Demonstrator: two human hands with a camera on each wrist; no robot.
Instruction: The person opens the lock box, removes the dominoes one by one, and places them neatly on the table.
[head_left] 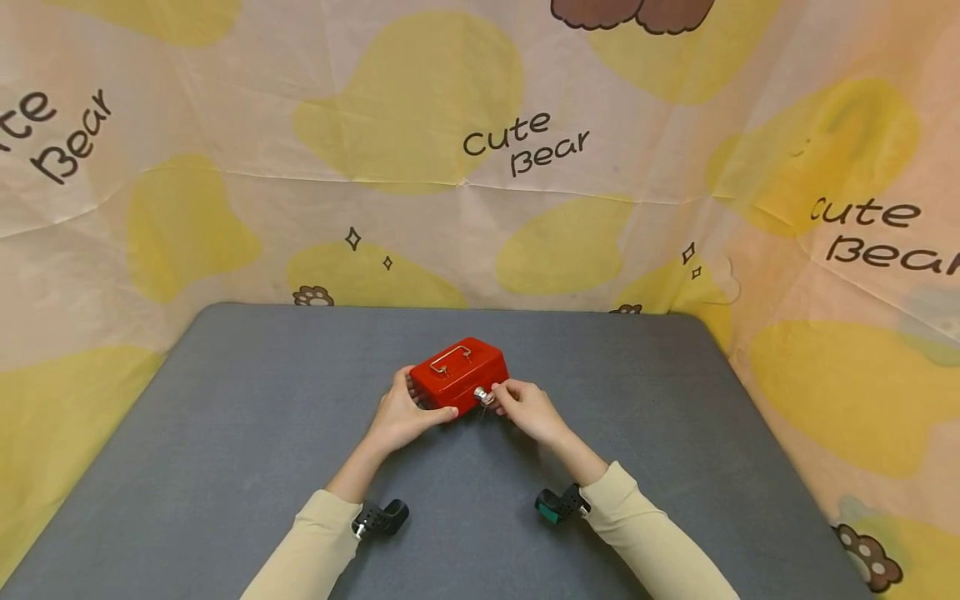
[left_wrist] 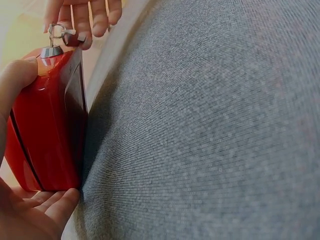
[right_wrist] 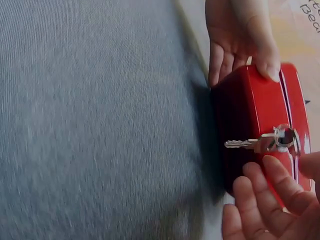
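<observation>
A small red cash box (head_left: pixel 450 379) with a wire handle (head_left: pixel 450 358) on its lid is held at an angle over the table. My left hand (head_left: pixel 401 417) grips its left end, thumb on the front face and fingers round the end. A silver lock (left_wrist: pixel 51 51) sits in the front, with a key in it. From the key's ring (right_wrist: pixel 284 138) hangs a second key (right_wrist: pixel 242 144). My right hand (head_left: pixel 528 410) is at the keys, thumb and forefinger close beside the ring with a gap between their tips. Whether they touch it I cannot tell.
The grey table (head_left: pixel 247 417) stretches out on every side of the box. A patterned cloth (head_left: pixel 420 233) hangs behind and along both sides. Dark wrist cameras (head_left: pixel 382 518) are strapped to both forearms.
</observation>
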